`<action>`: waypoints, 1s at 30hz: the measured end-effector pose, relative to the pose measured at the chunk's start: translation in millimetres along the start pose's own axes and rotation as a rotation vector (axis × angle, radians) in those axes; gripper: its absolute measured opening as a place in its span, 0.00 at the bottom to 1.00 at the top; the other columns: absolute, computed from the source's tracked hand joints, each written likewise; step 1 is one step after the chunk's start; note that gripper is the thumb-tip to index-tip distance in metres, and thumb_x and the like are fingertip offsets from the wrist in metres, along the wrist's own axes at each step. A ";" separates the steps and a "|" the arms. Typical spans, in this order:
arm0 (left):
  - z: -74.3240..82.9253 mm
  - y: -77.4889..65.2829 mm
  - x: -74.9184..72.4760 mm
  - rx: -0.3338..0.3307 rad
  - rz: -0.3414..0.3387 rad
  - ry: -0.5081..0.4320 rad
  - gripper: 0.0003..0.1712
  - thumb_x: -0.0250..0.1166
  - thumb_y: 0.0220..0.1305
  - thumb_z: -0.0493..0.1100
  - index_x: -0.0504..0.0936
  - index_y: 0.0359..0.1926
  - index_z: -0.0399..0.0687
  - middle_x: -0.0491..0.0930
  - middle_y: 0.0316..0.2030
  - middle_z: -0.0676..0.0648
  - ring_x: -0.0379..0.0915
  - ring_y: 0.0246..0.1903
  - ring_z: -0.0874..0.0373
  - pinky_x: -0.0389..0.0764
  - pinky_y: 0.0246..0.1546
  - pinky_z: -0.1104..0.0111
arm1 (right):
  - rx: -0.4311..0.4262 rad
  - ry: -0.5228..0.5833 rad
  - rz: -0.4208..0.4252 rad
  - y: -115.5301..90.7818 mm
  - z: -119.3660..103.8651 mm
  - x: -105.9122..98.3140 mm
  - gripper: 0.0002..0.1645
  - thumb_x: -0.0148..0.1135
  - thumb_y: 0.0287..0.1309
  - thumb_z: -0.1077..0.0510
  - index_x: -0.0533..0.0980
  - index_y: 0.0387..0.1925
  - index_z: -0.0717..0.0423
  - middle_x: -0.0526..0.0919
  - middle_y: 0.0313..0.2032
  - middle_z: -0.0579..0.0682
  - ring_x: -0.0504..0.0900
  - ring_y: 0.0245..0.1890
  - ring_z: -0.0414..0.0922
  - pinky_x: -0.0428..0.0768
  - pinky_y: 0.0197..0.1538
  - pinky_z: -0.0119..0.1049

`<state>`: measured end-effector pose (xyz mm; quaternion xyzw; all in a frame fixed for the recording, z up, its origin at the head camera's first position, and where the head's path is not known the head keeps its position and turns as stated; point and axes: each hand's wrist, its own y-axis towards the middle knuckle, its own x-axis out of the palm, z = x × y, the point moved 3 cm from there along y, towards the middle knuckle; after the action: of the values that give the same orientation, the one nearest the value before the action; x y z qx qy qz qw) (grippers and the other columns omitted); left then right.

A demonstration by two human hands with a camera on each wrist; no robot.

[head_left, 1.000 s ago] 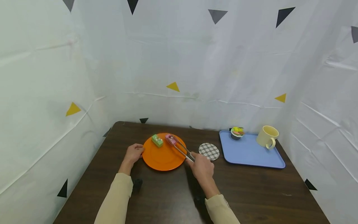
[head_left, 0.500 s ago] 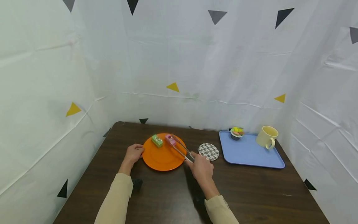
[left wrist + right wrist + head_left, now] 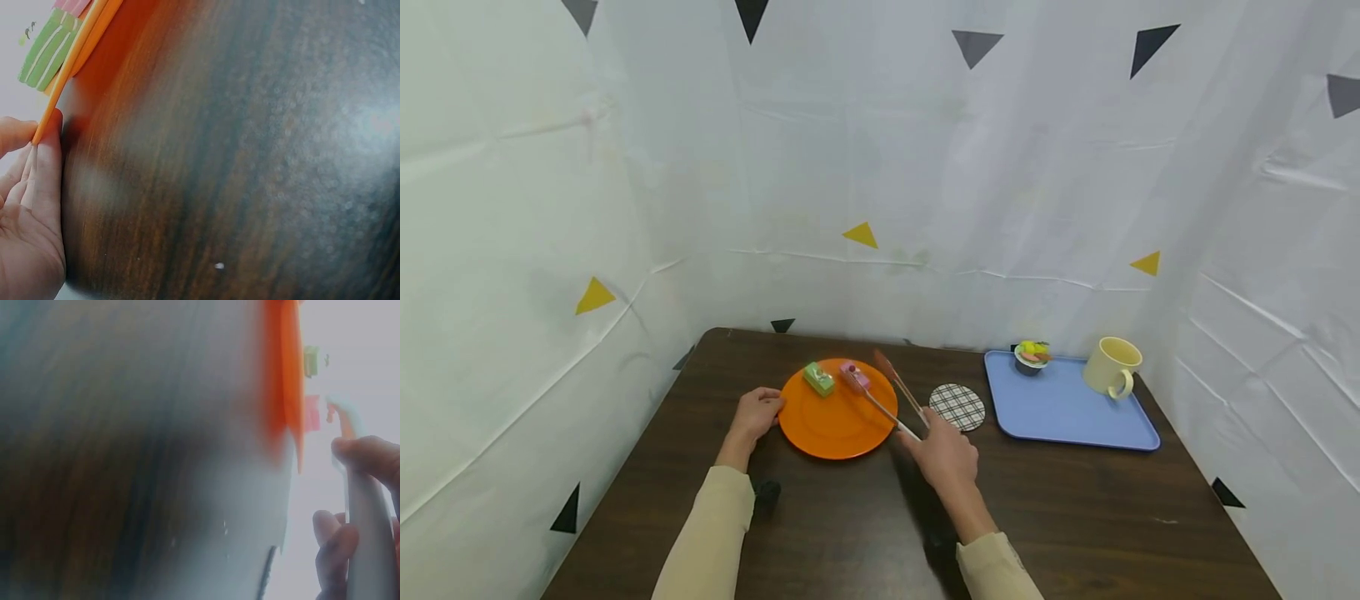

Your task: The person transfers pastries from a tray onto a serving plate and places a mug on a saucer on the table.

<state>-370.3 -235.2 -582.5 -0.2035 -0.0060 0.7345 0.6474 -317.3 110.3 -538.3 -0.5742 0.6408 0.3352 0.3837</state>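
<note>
My left hand (image 3: 755, 418) pinches the left rim of an orange plate (image 3: 827, 429), thumb above and fingers below, as the left wrist view shows. Two small cake pieces, a green one (image 3: 818, 379) and a pink one (image 3: 856, 374), sit on the far part of the plate. In my right hand (image 3: 945, 450) is a pair of tongs (image 3: 887, 412), its arms spread apart. One tip overlaps the pink cake piece in the head view; the other stands to its right, past the plate's edge. The right wrist view shows thumb and fingers around the tongs' handle (image 3: 369, 531).
A round checked coaster (image 3: 957, 407) lies right of the plate. Farther right is a blue tray (image 3: 1067, 421) bearing a small cup of toy food (image 3: 1032, 358) and a yellow mug (image 3: 1112, 367). White sheeting (image 3: 880, 150) walls the dark wooden table (image 3: 842, 533).
The tongs have spread, one arm swinging right, away from the pink cake piece, which stays on the plate. My left hand keeps its place at the rim.
</note>
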 end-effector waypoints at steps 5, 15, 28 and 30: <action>-2.9 6.9 -0.3 -0.005 -0.009 -0.008 0.24 0.58 0.83 0.44 0.74 0.71 0.35 0.78 0.68 0.32 0.80 0.62 0.44 0.87 0.53 0.66 | 0.004 0.024 0.015 -3.6 4.7 -10.2 0.40 0.74 0.61 0.32 0.78 0.71 0.42 0.91 0.53 0.53 0.89 0.44 0.59 0.81 0.51 0.65; -4.2 5.4 0.6 -0.010 -0.004 -0.008 0.24 0.57 0.83 0.44 0.74 0.71 0.35 0.78 0.68 0.31 0.80 0.62 0.43 0.86 0.61 0.58 | 0.027 0.030 0.054 -8.9 23.3 -27.5 0.43 0.73 0.61 0.31 0.76 0.73 0.40 0.92 0.41 0.45 0.88 0.38 0.55 0.82 0.45 0.59; -3.2 2.7 -0.1 -0.008 -0.002 -0.016 0.24 0.56 0.84 0.44 0.74 0.71 0.34 0.79 0.67 0.31 0.80 0.58 0.45 0.86 0.59 0.60 | 0.073 0.038 0.089 -11.8 67.8 -51.3 0.46 0.70 0.62 0.28 0.74 0.75 0.44 0.93 0.48 0.50 0.89 0.45 0.60 0.80 0.42 0.59; -3.4 2.8 1.2 -0.015 0.001 -0.008 0.24 0.56 0.84 0.44 0.74 0.71 0.34 0.79 0.67 0.31 0.80 0.58 0.45 0.86 0.59 0.60 | 0.085 0.046 0.089 -12.5 75.5 -57.2 0.46 0.69 0.63 0.28 0.74 0.75 0.44 0.92 0.48 0.51 0.88 0.44 0.60 0.80 0.41 0.59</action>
<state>-372.0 -235.4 -586.8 -0.2055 -0.0138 0.7354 0.6456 -294.2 201.9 -524.3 -0.5357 0.6883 0.3110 0.3775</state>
